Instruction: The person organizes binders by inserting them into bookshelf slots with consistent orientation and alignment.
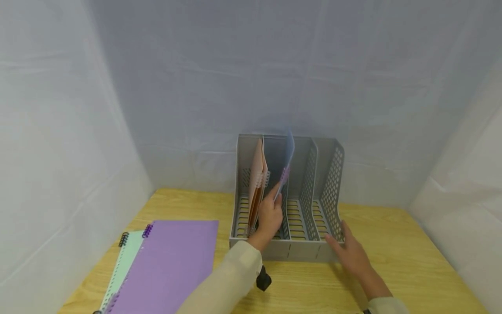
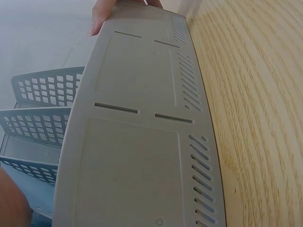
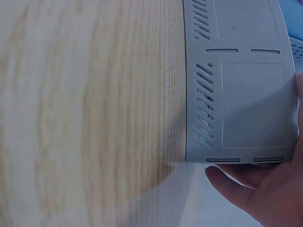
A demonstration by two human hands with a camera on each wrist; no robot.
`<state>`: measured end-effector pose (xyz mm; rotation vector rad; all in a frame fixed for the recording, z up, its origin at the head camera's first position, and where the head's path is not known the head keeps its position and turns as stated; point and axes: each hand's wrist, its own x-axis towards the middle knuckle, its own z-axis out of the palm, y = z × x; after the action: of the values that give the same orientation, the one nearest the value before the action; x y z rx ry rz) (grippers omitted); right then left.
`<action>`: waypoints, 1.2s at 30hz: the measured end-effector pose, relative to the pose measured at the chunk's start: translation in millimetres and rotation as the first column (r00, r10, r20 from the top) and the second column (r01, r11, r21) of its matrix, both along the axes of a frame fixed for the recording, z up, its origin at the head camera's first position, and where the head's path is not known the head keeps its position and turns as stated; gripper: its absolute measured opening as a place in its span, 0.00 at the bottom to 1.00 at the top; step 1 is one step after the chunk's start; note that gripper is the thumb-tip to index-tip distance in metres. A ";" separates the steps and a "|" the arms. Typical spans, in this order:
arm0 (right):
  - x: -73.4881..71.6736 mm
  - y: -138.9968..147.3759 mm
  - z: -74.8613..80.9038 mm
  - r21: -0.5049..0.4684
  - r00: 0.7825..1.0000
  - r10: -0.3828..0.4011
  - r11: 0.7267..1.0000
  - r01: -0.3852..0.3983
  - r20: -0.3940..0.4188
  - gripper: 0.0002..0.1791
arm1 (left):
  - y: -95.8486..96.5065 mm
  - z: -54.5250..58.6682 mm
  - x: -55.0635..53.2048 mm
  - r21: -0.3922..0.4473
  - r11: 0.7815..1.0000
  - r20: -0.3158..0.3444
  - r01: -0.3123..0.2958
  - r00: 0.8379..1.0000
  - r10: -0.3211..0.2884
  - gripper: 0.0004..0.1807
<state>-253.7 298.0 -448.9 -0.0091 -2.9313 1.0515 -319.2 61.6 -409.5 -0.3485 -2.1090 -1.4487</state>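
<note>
A grey four-slot file rack (image 1: 270, 250) stands at the back of the table. My left hand (image 1: 270, 213) pinches a blue spiral notebook (image 1: 290, 148) by its near edge, seen almost edge-on with purple rings. It stands tilted in the second slot from the left, close by the divider. Pinkish notebooks (image 1: 256, 168) lean in the leftmost slot, partly behind my left hand. At the front right corner, my right hand (image 1: 353, 253) holds the rack, thumb at the front rim and fingers along the outer side; the right wrist view shows this hand (image 3: 277, 194) around the corner.
On the left of the wooden table (image 1: 392, 244) lies a purple spiral notebook (image 1: 172, 257), overlapping a mint green spiral notebook (image 1: 127, 257). White sheeting (image 1: 196, 87) hangs behind the rack and along both sides.
</note>
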 end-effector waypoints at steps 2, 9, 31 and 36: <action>-0.8 0.4 -0.5 0.000 1.000 0.002 1.000 -0.002 -0.003 0.50 | 0.9 -0.8 -0.1 0.000 1.000 0.009 -0.007 1.000 0.007 0.20; 0.0 0.5 -1.5 -0.004 1.000 -0.001 1.000 0.001 -0.012 0.48 | 3.6 -2.8 2.7 0.018 1.000 0.070 -0.003 0.998 0.002 0.22; -2.3 -2.8 -3.6 -0.005 1.000 -0.006 1.000 0.005 -0.012 0.49 | 6.6 -0.7 5.1 0.016 0.999 0.125 0.028 0.992 -0.029 0.32; -1.4 -4.4 -3.6 -0.008 1.000 0.001 1.000 -0.001 -0.012 0.49 | 5.7 -2.6 6.3 0.037 0.997 0.154 0.064 0.986 -0.069 0.34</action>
<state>-255.1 293.6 -452.5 -0.0019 -2.9165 1.0599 -313.0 67.3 -412.1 -0.3055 -2.2128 -1.5929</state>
